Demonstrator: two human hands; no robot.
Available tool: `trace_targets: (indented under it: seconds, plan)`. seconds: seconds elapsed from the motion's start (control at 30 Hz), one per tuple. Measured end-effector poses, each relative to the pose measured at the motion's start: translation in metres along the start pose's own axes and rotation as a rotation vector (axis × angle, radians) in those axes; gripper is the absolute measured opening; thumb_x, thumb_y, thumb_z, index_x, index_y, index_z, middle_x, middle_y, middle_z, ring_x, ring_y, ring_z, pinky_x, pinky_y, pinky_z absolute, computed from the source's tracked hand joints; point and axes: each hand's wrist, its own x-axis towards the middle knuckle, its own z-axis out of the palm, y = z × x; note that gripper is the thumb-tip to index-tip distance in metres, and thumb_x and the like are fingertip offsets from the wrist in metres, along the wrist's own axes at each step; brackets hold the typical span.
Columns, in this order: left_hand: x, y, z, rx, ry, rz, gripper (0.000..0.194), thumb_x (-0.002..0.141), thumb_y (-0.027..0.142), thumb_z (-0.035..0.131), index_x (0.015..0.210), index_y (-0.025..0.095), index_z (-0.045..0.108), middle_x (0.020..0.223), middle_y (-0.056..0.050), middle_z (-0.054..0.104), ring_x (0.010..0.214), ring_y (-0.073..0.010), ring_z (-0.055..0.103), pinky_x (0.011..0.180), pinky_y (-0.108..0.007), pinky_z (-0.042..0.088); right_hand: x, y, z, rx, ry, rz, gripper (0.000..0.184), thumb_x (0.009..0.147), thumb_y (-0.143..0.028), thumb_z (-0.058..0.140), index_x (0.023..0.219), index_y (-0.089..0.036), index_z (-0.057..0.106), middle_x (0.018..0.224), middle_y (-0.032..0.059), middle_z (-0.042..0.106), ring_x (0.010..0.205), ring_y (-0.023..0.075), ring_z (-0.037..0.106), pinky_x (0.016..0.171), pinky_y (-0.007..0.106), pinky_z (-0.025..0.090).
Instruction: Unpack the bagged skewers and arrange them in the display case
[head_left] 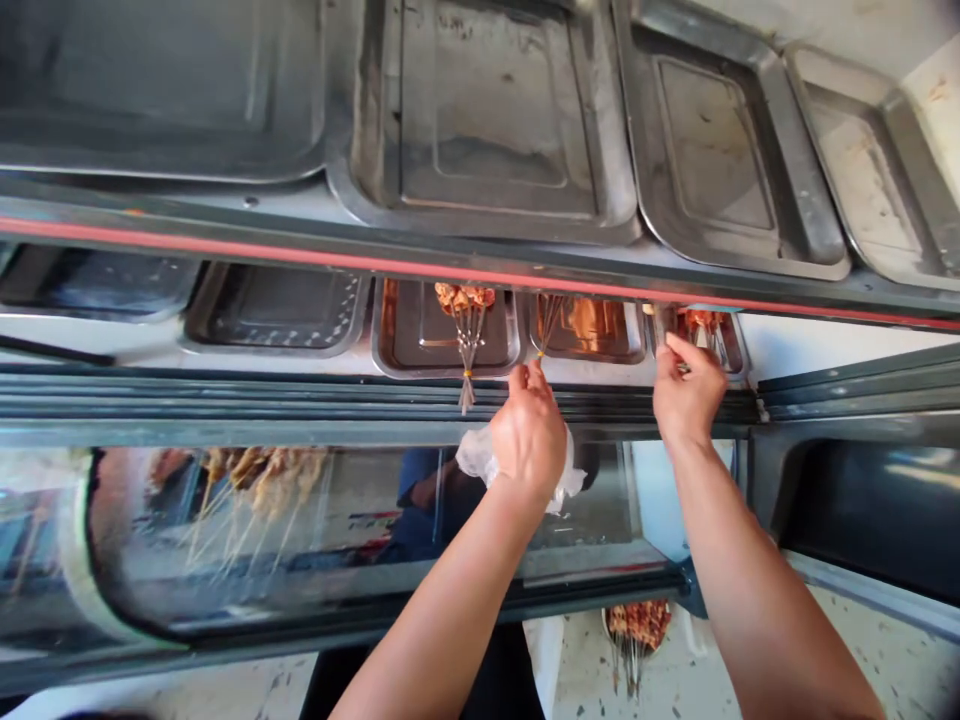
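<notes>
My left hand (529, 430) is closed at the lower ends of a bundle of metal skewers (551, 322) tied with a yellow band. Crumpled clear plastic (474, 455) sticks out on both sides beneath this hand. Left of it, another banded bundle of meat skewers (469, 335) lies in a metal tray (405, 345), its ends hanging over the front rim. Over the rightmost lower tray, my right hand (688, 390) is pinched at a brownish, narrow piece I cannot make out. Beside its fingers lie red meat skewers (703, 325), partly hidden by the shelf edge.
Large metal trays (499, 130) line the shelf above, whose red-striped edge (300, 255) overhangs the lower trays. Sliding-door rails (225, 400) run before them. Skewers (255, 480) show at the glass on the left. More meat skewers (637, 625) lie low on the right.
</notes>
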Motion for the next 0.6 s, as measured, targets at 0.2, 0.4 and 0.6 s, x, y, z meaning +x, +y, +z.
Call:
trace_targets:
  seconds: [0.2, 0.4, 0.6]
  plan:
    - [0.019, 0.008, 0.015, 0.076, -0.164, 0.051, 0.029, 0.096, 0.017, 0.041, 0.108, 0.011, 0.067, 0.103, -0.016, 0.07, 0.087, -0.0245, 0.069, 0.075, -0.031, 0.05, -0.023, -0.006, 0.036, -0.134, -0.011, -0.127, 0.039, 0.087, -0.023, 0.043, 0.107, -0.012, 0.075, 0.093, 0.0134, 0.067, 0.091, 0.0241, 0.063, 0.09, 0.042, 0.051]
    - [0.012, 0.035, 0.023, 0.036, -0.368, 0.149, 0.03, 0.095, 0.011, 0.038, 0.108, 0.011, 0.066, 0.106, -0.016, 0.069, 0.082, -0.0254, 0.07, 0.066, -0.031, 0.047, -0.02, -0.015, 0.045, -0.29, -0.145, -0.126, 0.042, 0.085, -0.023, 0.044, 0.114, -0.015, 0.073, 0.095, 0.0128, 0.064, 0.092, 0.0249, 0.062, 0.086, 0.04, 0.051]
    - [0.014, 0.04, 0.025, 0.075, -0.409, 0.176, 0.034, 0.096, 0.01, 0.035, 0.121, 0.01, 0.059, 0.116, -0.017, 0.066, 0.084, -0.0252, 0.071, 0.065, -0.03, 0.049, -0.01, -0.013, 0.027, -0.393, -0.301, -0.112, 0.047, 0.082, -0.033, 0.056, 0.124, -0.015, 0.067, 0.114, 0.0167, 0.063, 0.09, 0.0257, 0.062, 0.085, 0.041, 0.05]
